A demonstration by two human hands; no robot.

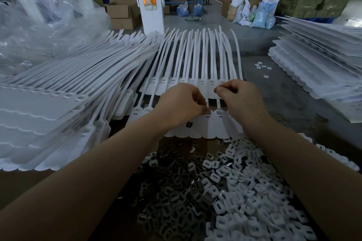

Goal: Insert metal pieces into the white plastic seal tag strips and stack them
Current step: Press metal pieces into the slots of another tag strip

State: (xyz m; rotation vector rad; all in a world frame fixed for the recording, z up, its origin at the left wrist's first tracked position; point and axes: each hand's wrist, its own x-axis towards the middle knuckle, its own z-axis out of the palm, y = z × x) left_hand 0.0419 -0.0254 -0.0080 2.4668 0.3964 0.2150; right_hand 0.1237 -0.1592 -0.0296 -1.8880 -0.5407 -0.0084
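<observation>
Here, seal tag strips (207, 129) beneath both hands (205, 101), tails pointing away.

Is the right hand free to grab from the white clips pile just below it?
Probably not yet. The right hand is pinching something small above the strip, though nothing blocks the way to the white clips.

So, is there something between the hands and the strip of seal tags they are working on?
Nothing visible. The left hand and the right hand are both already at the seal tag strip, fingers curled at the tag heads. The dark metal pieces lie nearer the person, below the strip.
</observation>
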